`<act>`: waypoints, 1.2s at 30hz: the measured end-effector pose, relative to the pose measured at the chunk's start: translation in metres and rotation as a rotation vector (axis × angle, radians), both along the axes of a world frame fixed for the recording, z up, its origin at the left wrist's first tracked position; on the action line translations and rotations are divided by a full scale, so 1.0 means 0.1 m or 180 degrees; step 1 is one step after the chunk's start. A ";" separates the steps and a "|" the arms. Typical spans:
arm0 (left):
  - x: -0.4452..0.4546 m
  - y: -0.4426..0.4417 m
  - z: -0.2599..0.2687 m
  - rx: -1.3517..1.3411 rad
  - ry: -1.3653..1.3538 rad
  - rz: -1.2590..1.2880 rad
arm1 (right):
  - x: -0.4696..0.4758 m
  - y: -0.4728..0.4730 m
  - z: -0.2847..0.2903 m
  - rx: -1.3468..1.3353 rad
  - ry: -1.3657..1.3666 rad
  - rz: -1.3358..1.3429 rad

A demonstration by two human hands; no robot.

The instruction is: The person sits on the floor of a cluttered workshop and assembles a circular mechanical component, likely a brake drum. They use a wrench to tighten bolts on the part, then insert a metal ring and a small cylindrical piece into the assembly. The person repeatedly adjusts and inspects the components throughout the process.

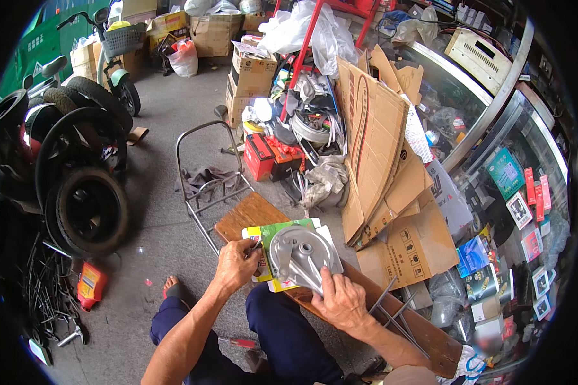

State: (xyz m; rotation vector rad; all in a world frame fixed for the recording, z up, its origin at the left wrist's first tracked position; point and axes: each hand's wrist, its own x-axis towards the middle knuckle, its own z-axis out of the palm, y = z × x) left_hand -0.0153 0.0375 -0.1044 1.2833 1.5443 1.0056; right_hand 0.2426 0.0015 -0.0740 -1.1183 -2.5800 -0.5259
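A round silver drum brake plate [302,250] with a central hole and ribbed arm lies on a flattened green, yellow and white carton [272,232]. Beneath the carton is a brown wooden bench [250,211]. My right hand [339,298] grips the plate's arm at its near right end, thumb and forefinger on the metal. Left of the plate, my left hand [238,264] pinches a small dark metal part [256,246] over the carton's edge. The fingers hide most of that part, so its kind cannot be told.
Tyres [91,211] are piled at left above a heap of metal tools [43,293]. A red plastic bottle [91,285] lies on the floor. Folded cardboard [373,154] leans beyond the bench, near red batteries [260,156]. A glass display case [510,159] runs along the right.
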 end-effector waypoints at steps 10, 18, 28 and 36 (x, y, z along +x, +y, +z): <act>-0.02 0.06 -0.17 -0.0191 -0.0313 -0.0003 | 0.13 0.23 0.26 -0.0629 0.0852 0.0016; -0.04 0.06 0.01 -0.0543 -0.1249 0.0274 | -0.18 -0.13 0.23 -0.3699 0.5064 -0.0372; -0.08 0.05 0.04 -0.0810 -0.1048 0.0520 | -0.47 -0.37 -0.36 -0.4660 0.6251 -0.0651; -0.07 0.03 0.02 -0.0600 -0.1241 0.0500 | -0.50 -0.40 -0.36 -0.4852 0.6129 -0.0628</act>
